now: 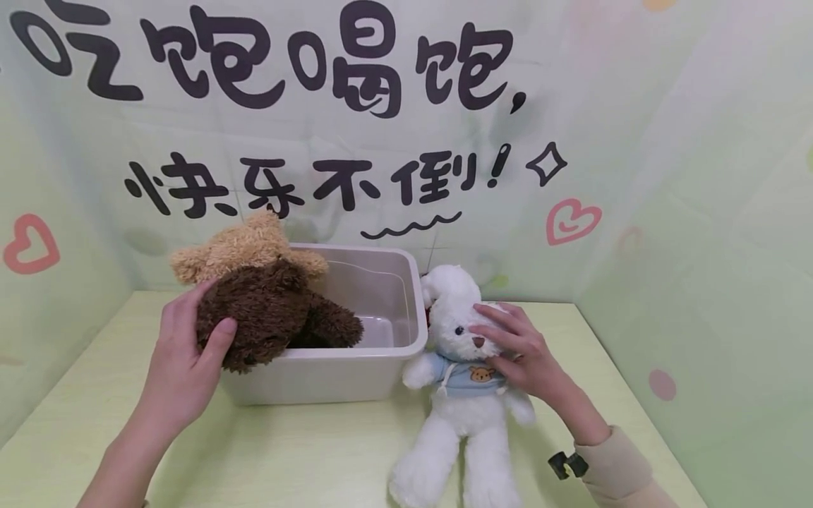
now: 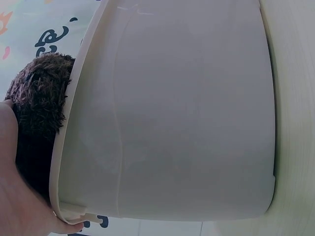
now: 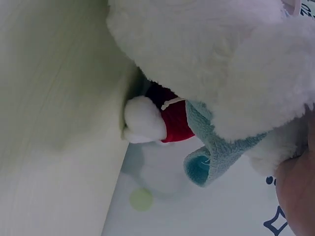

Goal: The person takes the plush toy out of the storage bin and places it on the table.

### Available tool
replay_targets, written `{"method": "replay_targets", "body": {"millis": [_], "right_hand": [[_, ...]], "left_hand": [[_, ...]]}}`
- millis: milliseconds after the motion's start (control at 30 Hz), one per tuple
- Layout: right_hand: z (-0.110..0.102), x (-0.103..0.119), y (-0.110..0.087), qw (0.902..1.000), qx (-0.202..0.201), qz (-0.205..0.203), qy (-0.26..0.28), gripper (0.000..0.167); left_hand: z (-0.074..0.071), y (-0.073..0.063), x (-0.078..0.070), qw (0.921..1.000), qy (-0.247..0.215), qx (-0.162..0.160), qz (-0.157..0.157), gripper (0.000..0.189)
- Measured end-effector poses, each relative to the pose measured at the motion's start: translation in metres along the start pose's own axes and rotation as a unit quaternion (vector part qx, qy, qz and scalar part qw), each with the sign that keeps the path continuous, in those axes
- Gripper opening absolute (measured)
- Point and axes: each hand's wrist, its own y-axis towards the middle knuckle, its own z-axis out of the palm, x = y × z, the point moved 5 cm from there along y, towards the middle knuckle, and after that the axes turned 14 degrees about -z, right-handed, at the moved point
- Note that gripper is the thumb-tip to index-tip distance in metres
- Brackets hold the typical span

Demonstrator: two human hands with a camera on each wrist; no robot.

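Observation:
My left hand (image 1: 184, 353) grips the head of a dark brown teddy bear (image 1: 260, 310), thumb on the near side. The bear leans over the left part of a pale grey plastic bin (image 1: 330, 377), one arm hanging inside. Behind it, a tan plush toy (image 1: 235, 247) lies across the bin's back left rim. Right of the bin, a white plush rabbit (image 1: 470, 423) in a light blue hoodie is upright, facing me. My right hand (image 1: 530, 353) holds its head from the right, fingers over the cheek beside the nose. In the right wrist view that hand (image 3: 298, 191) shows only at the edge.
A toy with a red garment (image 3: 176, 120) and a white paw (image 3: 142, 118) sits behind the rabbit, mostly hidden in the head view. The pale wooden table (image 1: 286, 458) meets printed curtains (image 1: 635, 176) at the back and sides.

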Motion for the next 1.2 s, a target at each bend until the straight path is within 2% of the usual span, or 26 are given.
{"method": "replay_targets", "body": {"millis": [233,400,500,867,1067,1200], "right_hand": [[0.014,0.002,-0.004,0.9986,0.023,0.015,0.046,0.029],[0.018,-0.002,-0.005,0.996,0.04,0.05,0.063,0.048],[0.02,-0.004,-0.006,0.9937,0.043,0.072,0.074,0.054],[0.028,-0.011,-0.016,0.9817,0.038,0.139,0.125,0.054],[0.032,-0.014,-0.024,0.977,0.052,0.169,0.119,0.053],[0.031,-0.015,-0.024,0.9788,0.056,0.169,0.101,0.053]], "left_hand": [[0.0,-0.001,0.0,1.0,-0.002,-0.002,0.001,0.057],[0.0,-0.001,0.0,1.0,-0.002,-0.004,0.0,0.057],[0.0,-0.001,0.001,1.0,-0.001,-0.004,-0.002,0.058],[0.0,0.0,0.002,1.0,0.0,-0.004,-0.002,0.058],[0.001,0.001,0.003,1.0,0.0,-0.002,-0.005,0.058],[0.0,0.001,0.003,1.0,-0.001,-0.002,-0.004,0.058]]}}
